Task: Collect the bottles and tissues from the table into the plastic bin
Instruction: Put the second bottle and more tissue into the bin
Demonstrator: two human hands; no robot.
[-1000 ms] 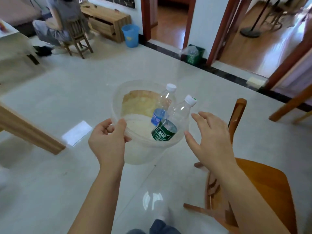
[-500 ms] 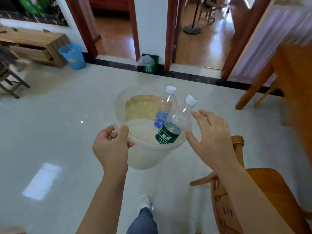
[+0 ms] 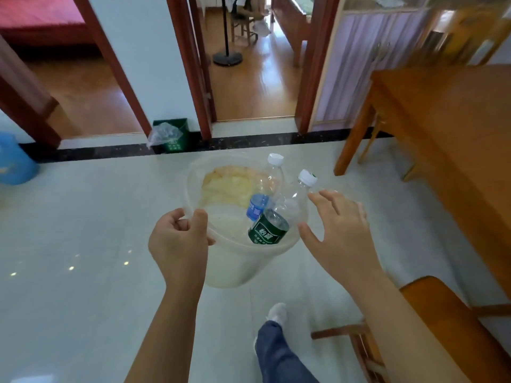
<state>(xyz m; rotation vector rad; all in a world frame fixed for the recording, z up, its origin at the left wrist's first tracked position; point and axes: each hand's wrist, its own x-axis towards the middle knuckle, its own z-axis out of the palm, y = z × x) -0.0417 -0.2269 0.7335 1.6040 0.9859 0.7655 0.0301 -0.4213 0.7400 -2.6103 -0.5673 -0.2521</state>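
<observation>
A clear plastic bin (image 3: 237, 266) hangs in the air above the tiled floor, held by its near rim in my left hand (image 3: 179, 241). Two clear bottles with white caps lean inside it against the right wall. One has a green label (image 3: 269, 230), the other a blue label (image 3: 257, 207). A yellowish patch shows on the bin's far inner wall. My right hand (image 3: 340, 230) hovers just right of the bin with fingers spread, holding nothing. No tissues can be made out.
A wooden table (image 3: 448, 128) stands at the right and a wooden chair (image 3: 442, 335) at the bottom right. Ahead, by the wall, sit a small green waste basket (image 3: 172, 134) and a blue bucket (image 3: 13, 161). My leg (image 3: 276, 346) steps forward.
The view has swung right: the seated person and bench have left the frame, and the wooden table has come into view at the right. Both hands keep the same pose at the bin.
</observation>
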